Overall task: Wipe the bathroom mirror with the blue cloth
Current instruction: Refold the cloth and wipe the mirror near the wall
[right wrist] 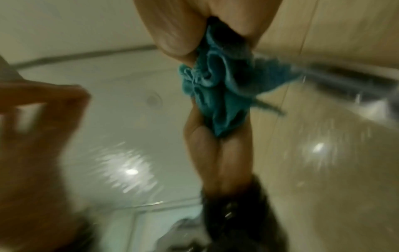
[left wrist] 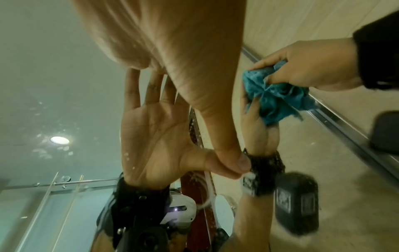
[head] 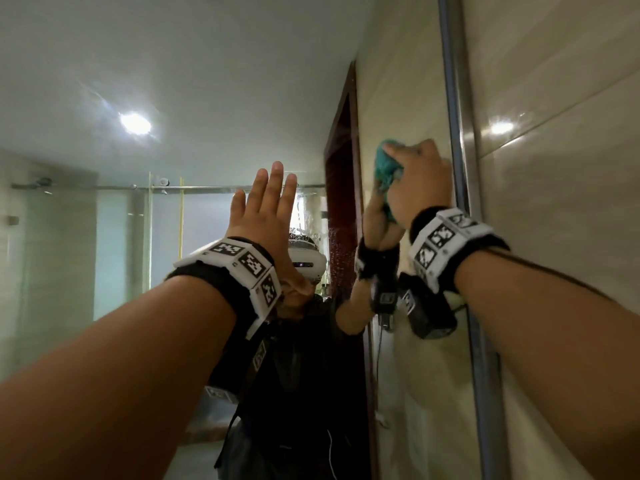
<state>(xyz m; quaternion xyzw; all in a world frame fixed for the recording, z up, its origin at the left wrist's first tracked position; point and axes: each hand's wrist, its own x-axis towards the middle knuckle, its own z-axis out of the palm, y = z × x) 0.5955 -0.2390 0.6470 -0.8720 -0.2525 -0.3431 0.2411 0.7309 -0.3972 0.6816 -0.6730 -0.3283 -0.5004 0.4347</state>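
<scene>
The bathroom mirror (head: 138, 81) fills the wall in front of me and reflects my arms and head. My right hand (head: 417, 178) grips a bunched blue cloth (head: 386, 168) and presses it against the glass close to the mirror's metal right edge (head: 457, 140). In the left wrist view the cloth (left wrist: 278, 97) meets its own reflection on the glass. The right wrist view is blurred and shows the cloth (right wrist: 218, 95) held between my fingers. My left hand (head: 266, 206) lies flat on the mirror with straight fingers, to the left of the cloth; its palm (left wrist: 172, 34) touches the glass.
A beige tiled wall (head: 561, 168) runs to the right of the mirror's frame. The glass reflects a ceiling light (head: 135, 123), a shower screen with a metal rail (head: 104, 187) and a dark red door frame (head: 341, 168). Water drops speckle the mirror (left wrist: 43, 145).
</scene>
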